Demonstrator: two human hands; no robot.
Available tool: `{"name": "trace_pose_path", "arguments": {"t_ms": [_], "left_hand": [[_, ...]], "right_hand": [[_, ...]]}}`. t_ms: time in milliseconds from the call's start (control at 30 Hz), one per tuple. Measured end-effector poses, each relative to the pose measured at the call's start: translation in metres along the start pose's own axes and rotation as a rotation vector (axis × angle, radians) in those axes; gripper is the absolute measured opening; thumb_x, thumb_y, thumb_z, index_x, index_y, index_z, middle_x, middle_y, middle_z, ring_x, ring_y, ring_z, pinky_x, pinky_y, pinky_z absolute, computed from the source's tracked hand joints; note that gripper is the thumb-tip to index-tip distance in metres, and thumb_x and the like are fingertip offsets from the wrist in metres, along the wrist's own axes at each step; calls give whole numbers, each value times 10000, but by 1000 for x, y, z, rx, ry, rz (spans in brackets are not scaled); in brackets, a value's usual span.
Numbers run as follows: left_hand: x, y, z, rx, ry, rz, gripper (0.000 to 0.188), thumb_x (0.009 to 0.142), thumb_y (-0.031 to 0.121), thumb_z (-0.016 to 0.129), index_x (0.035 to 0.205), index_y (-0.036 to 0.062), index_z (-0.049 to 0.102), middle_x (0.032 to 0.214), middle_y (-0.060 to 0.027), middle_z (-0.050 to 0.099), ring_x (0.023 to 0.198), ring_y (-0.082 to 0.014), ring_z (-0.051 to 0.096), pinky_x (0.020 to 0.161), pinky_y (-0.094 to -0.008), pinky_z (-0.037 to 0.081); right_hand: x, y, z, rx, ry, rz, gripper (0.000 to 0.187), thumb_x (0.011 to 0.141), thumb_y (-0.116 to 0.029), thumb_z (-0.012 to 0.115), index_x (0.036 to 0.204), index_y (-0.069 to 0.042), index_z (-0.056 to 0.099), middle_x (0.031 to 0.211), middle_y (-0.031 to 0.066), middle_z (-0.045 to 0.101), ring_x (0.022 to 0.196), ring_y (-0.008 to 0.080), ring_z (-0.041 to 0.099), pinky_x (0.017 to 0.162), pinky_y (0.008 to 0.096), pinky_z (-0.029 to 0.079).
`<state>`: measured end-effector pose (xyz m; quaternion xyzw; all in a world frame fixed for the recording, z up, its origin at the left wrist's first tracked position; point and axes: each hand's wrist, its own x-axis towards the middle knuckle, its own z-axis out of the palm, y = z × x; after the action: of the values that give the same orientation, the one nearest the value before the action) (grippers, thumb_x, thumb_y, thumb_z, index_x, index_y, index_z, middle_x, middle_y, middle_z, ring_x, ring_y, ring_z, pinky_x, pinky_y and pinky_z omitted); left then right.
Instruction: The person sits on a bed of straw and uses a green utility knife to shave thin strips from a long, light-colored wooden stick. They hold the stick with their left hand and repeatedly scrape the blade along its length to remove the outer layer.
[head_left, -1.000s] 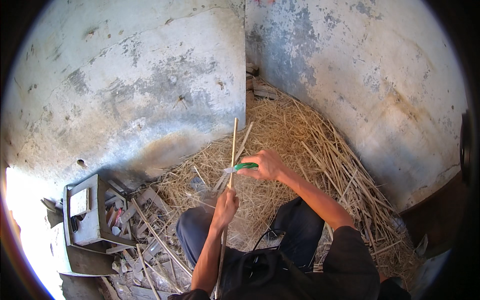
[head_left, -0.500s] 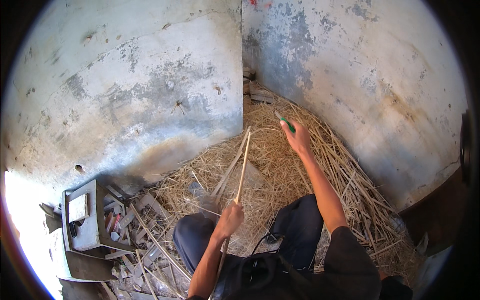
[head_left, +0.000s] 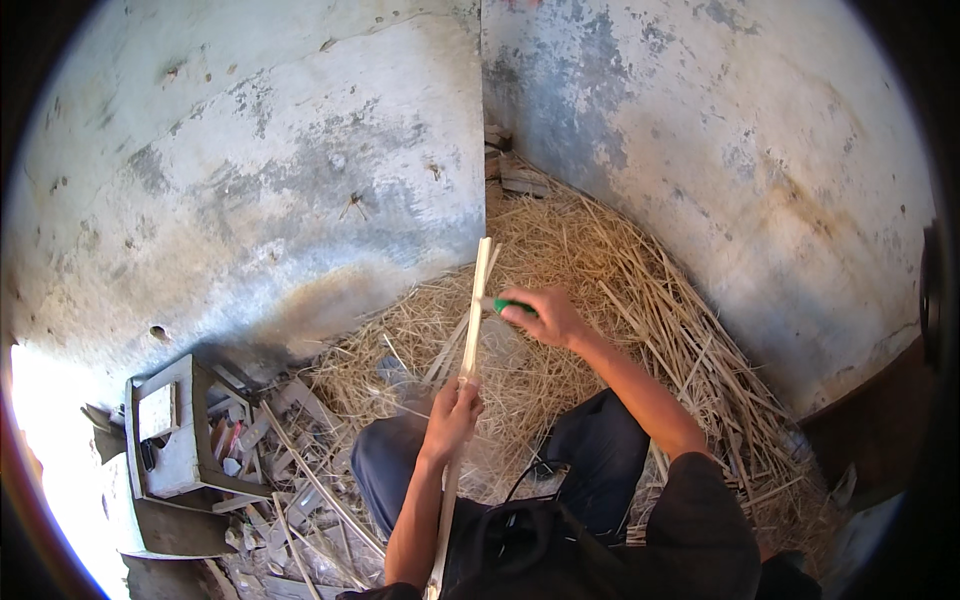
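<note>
A long pale strip of wood or bamboo (head_left: 474,335) stands nearly upright in the middle. My left hand (head_left: 453,415) is closed around it, and its lower end runs back along my left forearm. In my right hand (head_left: 550,316) is a knife with a green handle (head_left: 515,305). Its short blade points left and meets the strip's upper part, though the exact contact is too small to make out. Beneath both hands lie dry shavings (head_left: 560,245), heaped between my knees and the corner.
Several long thin strips (head_left: 690,345) lie along the right wall (head_left: 760,180). To the left sits a worn wooden box-like piece of furniture (head_left: 180,475), with scraps in and around it. Two peeling walls meet ahead. Loose sticks (head_left: 320,490) lie by my left knee.
My right hand has brought the knife nearer and leftward, onto the strip. The strip now shows a broader pale face and stands steeper. My left hand has shifted slightly left and away from me.
</note>
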<state>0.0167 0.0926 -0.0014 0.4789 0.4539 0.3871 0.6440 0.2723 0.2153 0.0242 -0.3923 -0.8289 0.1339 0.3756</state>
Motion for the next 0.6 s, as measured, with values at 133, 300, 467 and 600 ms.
{"name": "trace_pose_path", "arguments": {"t_ms": [133,300,467,600], "left_hand": [[0,-5,2,-14,11,84,303,1139,356,542,1092,58,570,709,53,485,569,-36,441,501,-236,359],[0,-6,-4,23,20,108,286,1143,334,540,1090,55,573,714,61,488,576,-29,436,501,-236,352],[0,-10,-6,-61,-26,103,284,1137,344,553,1058,72,572,719,70,484,590,-25,433,513,-237,343],[2,-16,-9,-45,-41,68,277,1132,341,565,1022,87,554,723,75,477,613,-29,433,535,-241,347]], "right_hand": [[-11,-19,15,-74,-163,-72,360,1061,-488,600,1105,-143,696,738,70,706,550,259,660,506,384,487],[-11,-27,21,-85,-190,-214,379,1056,-492,604,1085,-126,694,788,56,734,609,265,708,530,394,520],[-11,-30,23,-100,-172,-237,399,1043,-516,618,1063,-130,716,793,36,741,613,265,716,530,397,534],[-8,-28,21,-112,-194,-186,393,1037,-528,624,1038,-151,731,779,26,735,578,261,703,510,394,527]]}}
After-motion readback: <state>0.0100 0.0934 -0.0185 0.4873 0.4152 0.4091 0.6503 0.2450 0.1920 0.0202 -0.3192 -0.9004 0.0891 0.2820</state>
